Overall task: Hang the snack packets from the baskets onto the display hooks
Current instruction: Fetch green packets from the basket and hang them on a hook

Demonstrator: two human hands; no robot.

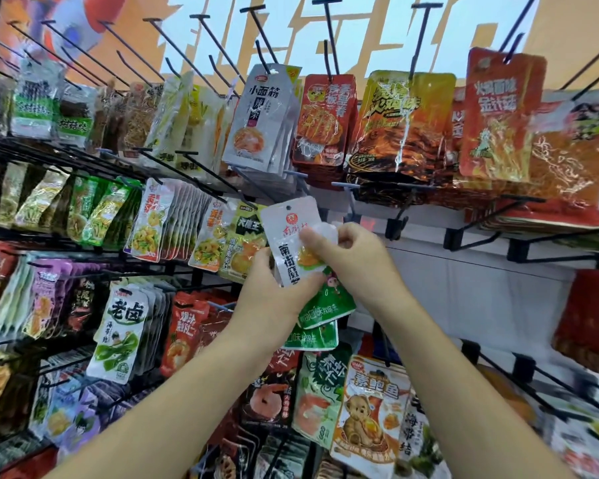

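My left hand grips a white packet, red logo, hole at twelve o'clock; my right hand pinches its three-o'clock edge.

The white packet carries a red round logo and black characters over an orange-yellow picture. It is held upright, slightly tilted, with its punched hole at the top edge. Two green packets with white lettering fan out just below the white packet, overlapping each other and slanted. A bare black display hook juts out just above and right of the white packet, apart from its hole.
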